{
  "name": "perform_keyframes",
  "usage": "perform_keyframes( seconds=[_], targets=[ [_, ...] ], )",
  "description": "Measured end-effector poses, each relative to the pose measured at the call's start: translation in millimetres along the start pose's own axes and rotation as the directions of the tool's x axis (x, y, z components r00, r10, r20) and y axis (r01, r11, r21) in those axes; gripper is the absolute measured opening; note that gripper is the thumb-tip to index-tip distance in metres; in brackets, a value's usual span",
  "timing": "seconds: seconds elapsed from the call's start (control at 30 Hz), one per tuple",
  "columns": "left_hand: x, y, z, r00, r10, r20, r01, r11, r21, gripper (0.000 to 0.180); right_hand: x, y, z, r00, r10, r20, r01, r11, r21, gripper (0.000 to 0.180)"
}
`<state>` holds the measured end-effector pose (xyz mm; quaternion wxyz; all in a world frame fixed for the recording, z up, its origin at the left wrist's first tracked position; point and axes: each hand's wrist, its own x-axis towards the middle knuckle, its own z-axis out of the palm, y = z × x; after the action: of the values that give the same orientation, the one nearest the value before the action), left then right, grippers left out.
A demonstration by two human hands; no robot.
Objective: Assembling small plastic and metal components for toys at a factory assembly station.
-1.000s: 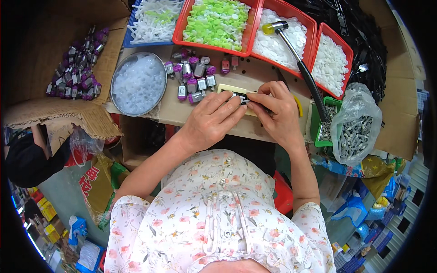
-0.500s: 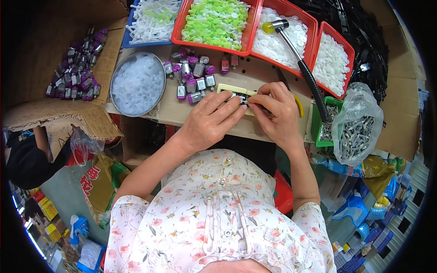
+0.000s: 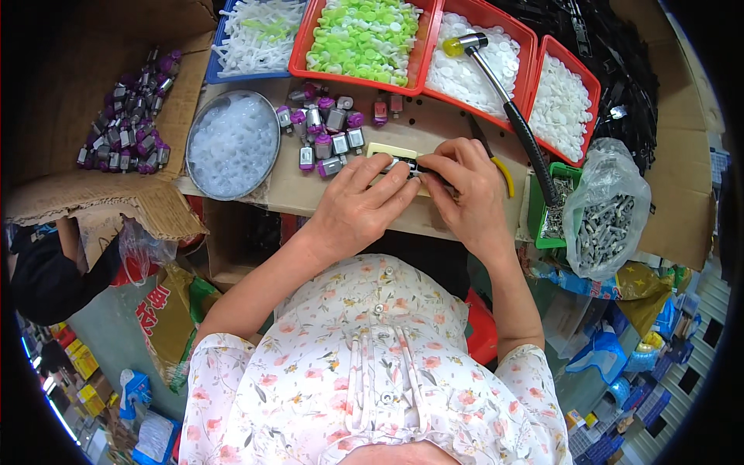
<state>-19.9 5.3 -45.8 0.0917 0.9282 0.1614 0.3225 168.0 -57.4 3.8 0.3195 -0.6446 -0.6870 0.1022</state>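
A cream-coloured block or holder lies near the table's front edge, with a narrow black plastic part set in it. My left hand reaches over from the left, its bent fingers pressing on the black part and hiding its left end. From the right, my right hand meets the part's other end with thumb and forefinger pinched; whatever lies between those fingertips is too small or hidden to make out. Just left of the holder is a loose group of small silver motors with purple ends.
A round metal bowl of translucent pieces stands left, beside a cardboard box with more motors. Red trays of green and white plastic pieces line the back. A hammer, yellow-handled pliers and a green bin are at right.
My right fingertips have shifted slightly along the black part's right end, with the forefinger now stretched flatter over it. My left hand stays nearly where it was.
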Motion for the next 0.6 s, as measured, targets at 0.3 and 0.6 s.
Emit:
perform_keyframes(
  seconds=[0.3,0.6],
  targets=[
    [3.7,-0.6,-3.5,1.0,0.017,0.016,-0.016,0.998,-0.066,0.039,-10.2,-10.6,3.8,0.97,-0.207,0.126,0.241,0.888,-0.391,0.026],
    [12.8,3.1,-12.3,0.998,0.006,0.065,-0.004,1.0,-0.021,0.033,-31.5,16.5,-23.8,0.975,0.044,-0.216,-0.05,0.999,-0.023,0.021]
  ],
)
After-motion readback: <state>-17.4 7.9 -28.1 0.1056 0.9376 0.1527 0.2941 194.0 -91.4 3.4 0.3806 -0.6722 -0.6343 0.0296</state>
